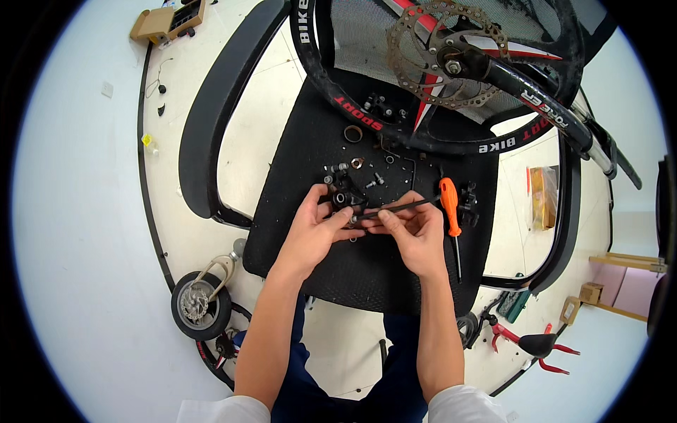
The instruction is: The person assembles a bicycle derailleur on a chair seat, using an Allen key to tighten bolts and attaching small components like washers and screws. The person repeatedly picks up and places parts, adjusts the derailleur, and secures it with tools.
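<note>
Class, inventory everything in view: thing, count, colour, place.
Chair: one, black, centre
Large wheel: one, black and red, on chair
Brake disc: one, brownish, on large wheel
Fork: one, black, upper right
Screwdriver: one, orange-handled, on chair
Mechanical part: one, black, at left hand
Rod: one, black, in right hand
Bolts: several, silver, on chair
Small wheel: one, grey, floor left
Open box: one, brown, upper left
Packet: one, yellow, floor right
Case: one, green, lower right
Frame: one, red, lower right
Sleeves: two, white, bottom
Hands: two, bare, centre
</note>
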`<state>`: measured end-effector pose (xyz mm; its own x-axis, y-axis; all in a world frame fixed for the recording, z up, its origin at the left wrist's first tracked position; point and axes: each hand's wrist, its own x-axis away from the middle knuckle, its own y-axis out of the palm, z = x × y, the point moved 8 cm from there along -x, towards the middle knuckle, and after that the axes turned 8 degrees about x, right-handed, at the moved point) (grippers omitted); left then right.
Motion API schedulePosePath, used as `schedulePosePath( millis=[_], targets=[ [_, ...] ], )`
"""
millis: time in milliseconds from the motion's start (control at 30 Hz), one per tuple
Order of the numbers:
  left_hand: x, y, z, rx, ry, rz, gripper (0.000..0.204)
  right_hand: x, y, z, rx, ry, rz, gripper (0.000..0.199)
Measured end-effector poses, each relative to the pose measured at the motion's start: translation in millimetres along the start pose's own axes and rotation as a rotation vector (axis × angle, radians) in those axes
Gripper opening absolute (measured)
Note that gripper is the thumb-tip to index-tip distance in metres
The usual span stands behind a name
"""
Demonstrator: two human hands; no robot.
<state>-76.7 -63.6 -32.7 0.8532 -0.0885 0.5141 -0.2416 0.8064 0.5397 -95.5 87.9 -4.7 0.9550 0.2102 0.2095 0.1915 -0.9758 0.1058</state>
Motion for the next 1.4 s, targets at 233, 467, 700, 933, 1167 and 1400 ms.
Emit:
schedulePosePath(
  millis=[233, 467, 700, 933, 1167, 1400],
  targets=[
    [0, 3, -7, 0.026, -0.079, -0.084, 0.044, 4, -2, -5, 0.204, -0.044, -0.068, 0.022],
    [-2, -6, -6, 0.007, -0.093, -0.067, 0.051, 16, -27, -30, 0.42, -0.125, 0.21, 0.034],
    [-4, -7, -7, -0.046, -0.112, -0.085, 0.05, 20, -36, -32, 0.479, -0.261, 0.278, 0.033],
    [-5, -14, -1, -0.075, -0.051, -0.036, 0.043, 19, -43, -24, 0.678, -0.199, 0.194, 0.019],
    [-7, -14, 10, -0.096, 0.1, 0.02, 0.036, 21, -37, 1, 0.382, 0.209, 0.103, 0.027],
    [-8, -15, 8, 0.176, 0.054, -0.039, 0.02, 17, -28, -1, 0.172, 0.154, 0.186, 0.025]
  ],
)
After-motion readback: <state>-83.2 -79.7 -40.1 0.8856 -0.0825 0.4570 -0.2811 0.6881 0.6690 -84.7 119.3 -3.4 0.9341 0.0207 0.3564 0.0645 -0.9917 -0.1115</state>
